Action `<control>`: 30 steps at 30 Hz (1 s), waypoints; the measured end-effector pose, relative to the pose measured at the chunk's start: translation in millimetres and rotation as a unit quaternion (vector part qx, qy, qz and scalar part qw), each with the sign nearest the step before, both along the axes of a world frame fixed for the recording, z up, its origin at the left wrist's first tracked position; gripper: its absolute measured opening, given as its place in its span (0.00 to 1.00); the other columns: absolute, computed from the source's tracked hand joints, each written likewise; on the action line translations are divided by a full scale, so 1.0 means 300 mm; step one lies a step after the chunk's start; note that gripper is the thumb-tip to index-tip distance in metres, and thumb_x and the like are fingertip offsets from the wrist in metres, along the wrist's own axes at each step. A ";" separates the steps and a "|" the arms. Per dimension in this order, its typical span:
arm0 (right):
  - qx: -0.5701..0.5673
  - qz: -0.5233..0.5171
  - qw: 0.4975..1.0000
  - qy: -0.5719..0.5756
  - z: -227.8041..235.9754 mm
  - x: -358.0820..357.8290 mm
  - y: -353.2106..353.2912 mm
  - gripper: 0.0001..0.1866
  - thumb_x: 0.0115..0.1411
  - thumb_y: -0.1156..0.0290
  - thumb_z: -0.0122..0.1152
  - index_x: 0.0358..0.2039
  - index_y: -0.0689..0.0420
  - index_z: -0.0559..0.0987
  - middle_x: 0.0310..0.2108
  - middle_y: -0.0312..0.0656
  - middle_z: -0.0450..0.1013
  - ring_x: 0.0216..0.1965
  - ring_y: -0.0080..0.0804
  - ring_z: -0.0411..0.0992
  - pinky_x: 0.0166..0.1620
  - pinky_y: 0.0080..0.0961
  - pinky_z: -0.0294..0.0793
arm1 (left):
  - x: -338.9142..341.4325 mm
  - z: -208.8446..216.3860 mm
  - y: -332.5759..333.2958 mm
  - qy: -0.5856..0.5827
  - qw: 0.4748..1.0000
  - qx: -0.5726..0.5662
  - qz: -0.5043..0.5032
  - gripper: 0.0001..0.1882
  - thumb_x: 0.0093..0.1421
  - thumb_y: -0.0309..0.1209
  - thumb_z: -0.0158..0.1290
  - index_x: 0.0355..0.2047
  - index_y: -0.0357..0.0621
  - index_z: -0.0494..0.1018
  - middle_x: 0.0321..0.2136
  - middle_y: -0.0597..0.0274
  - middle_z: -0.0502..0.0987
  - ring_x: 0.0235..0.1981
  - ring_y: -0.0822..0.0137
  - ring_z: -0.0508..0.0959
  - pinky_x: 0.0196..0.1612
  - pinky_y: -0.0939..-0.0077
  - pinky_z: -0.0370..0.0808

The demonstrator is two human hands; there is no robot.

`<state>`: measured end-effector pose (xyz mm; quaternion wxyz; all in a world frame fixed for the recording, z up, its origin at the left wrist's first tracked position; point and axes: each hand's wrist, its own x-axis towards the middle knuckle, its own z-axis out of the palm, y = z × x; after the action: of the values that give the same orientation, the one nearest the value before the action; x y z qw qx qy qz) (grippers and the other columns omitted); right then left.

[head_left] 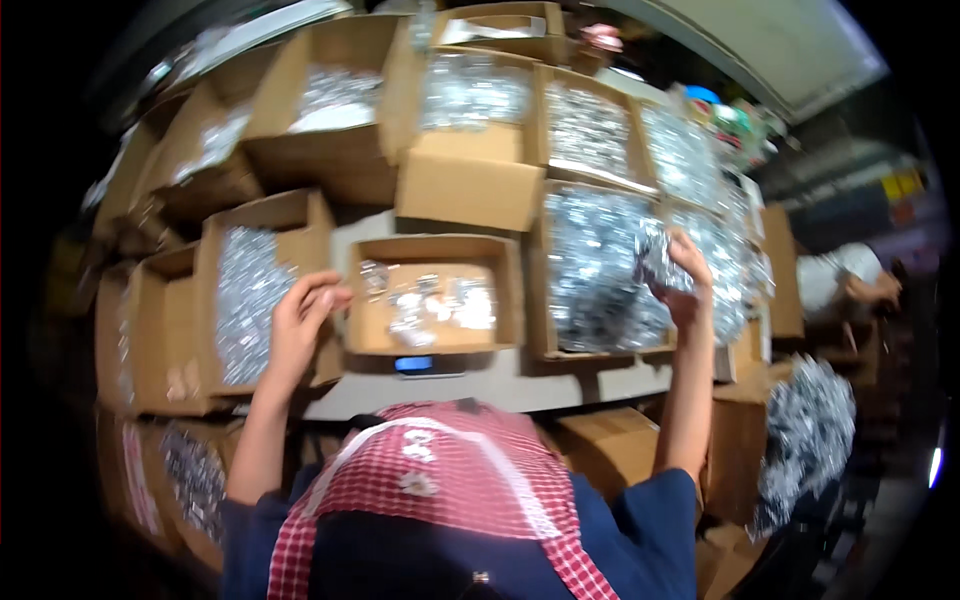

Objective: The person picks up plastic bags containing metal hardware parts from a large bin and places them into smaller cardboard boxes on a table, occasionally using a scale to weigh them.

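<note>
My right hand (690,275) is raised over a wide box (540,300) heaped with shiny clear plastic packets (595,245). Its fingers are closed on a small shiny packet (655,255), blurred at its edges. Beside the left rim of the middle cardboard box (430,247) is my left hand (308,305), its fingers loosely bent and nothing visible in them. Several small shiny packets (472,303) lie apart inside that middle box, which sits on a small scale with a lit blue display (413,363). Left of my left hand stands another box of packets (250,300).
More open cardboard boxes (470,190) with shiny packets line the back and left of the pale table (600,382). A large clear bag of shiny material (810,435) stands at the lower right. At the far right is another person (840,280) in a light top.
</note>
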<state>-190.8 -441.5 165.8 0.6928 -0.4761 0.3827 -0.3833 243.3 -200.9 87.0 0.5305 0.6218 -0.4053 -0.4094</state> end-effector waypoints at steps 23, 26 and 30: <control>-0.252 -0.222 0.925 0.176 -0.405 0.152 0.348 0.11 0.60 0.76 0.55 0.42 0.68 0.77 0.45 0.45 0.73 0.47 0.32 0.72 0.53 0.27 0.70 | 0.508 -0.313 -0.233 0.113 0.984 0.136 0.004 0.06 0.50 0.27 0.55 0.26 0.38 0.72 0.34 0.46 0.76 0.32 0.54 0.79 0.32 0.62 0.78; -0.127 -0.281 0.951 0.024 -0.468 0.097 0.306 0.21 0.64 0.76 0.48 0.56 0.69 0.64 0.52 0.54 0.70 0.52 0.40 0.71 0.56 0.32 0.71 | 0.666 -0.137 -0.060 0.313 0.948 0.022 0.060 0.09 0.48 0.17 0.48 0.32 0.37 0.67 0.32 0.46 0.76 0.28 0.60 0.79 0.25 0.70 0.78; -0.213 -0.280 0.936 0.007 -0.561 0.056 0.289 0.19 0.63 0.78 0.49 0.55 0.68 0.67 0.51 0.55 0.70 0.52 0.43 0.71 0.56 0.33 0.71 | 0.924 0.034 0.262 -0.058 0.992 0.089 0.059 0.18 0.47 0.19 0.48 0.41 0.42 0.70 0.31 0.63 0.71 0.28 0.76 0.72 0.27 0.80 0.70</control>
<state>-173.9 -354.9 -2.5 0.4370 -0.4888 0.4145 -0.6311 520.6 -122.3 97.0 0.4715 0.7127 -0.3596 -0.3747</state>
